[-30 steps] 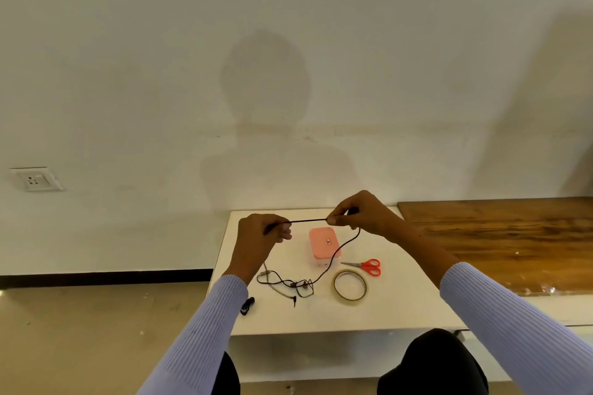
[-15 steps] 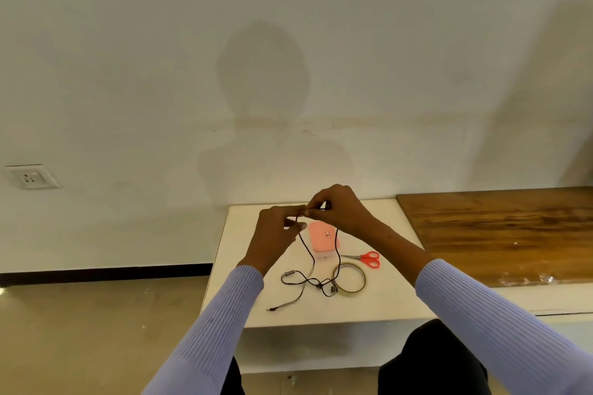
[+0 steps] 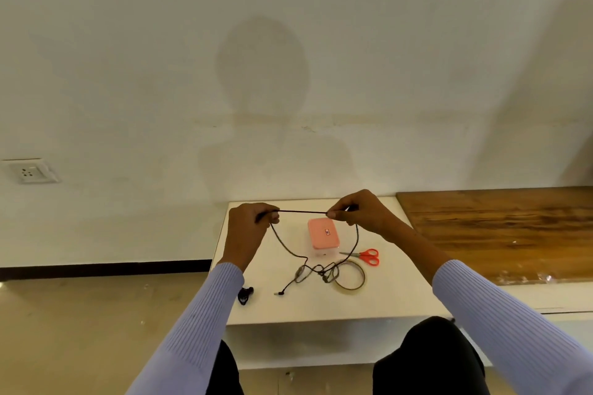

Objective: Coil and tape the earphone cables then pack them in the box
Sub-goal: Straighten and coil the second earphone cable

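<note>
- I am holding the earphone cable [image 3: 303, 211] in both hands: my left hand [image 3: 252, 228] is curled around one part of it, and my right hand [image 3: 361, 215] is pinching it between thumb and fingertips.
- Half a second ago my hands were nearly touching; now I am drawing them apart, so a taut span is running straight between them. A second ago the same spread was showing, so I judge I am pulling out one loop length after another.
- That means the coiling is underway and far from finished: slack is hanging from each hand down to a tangle just below and between my hands, with the plug end trailing toward my left sleeve.
- No tape is on the cable yet, and nothing is packed.
- The pink box [image 3: 322, 233] is sitting just below the stretched span, its lid closed.
- The tape roll [image 3: 349, 275] is lying below my right hand, touching the tangle; the scissors [image 3: 364, 256] are lying just beside it, under my right wrist.
- A small black piece [image 3: 245, 295] is lying near the table [image 3: 401, 295] edge by my left forearm; I cannot tell what it is.
- The front edge is close below the tangle, so the dangling plug could slip off.
- Open surface is showing beyond my right hand, toward the wooden panel [image 3: 500, 228].
</note>
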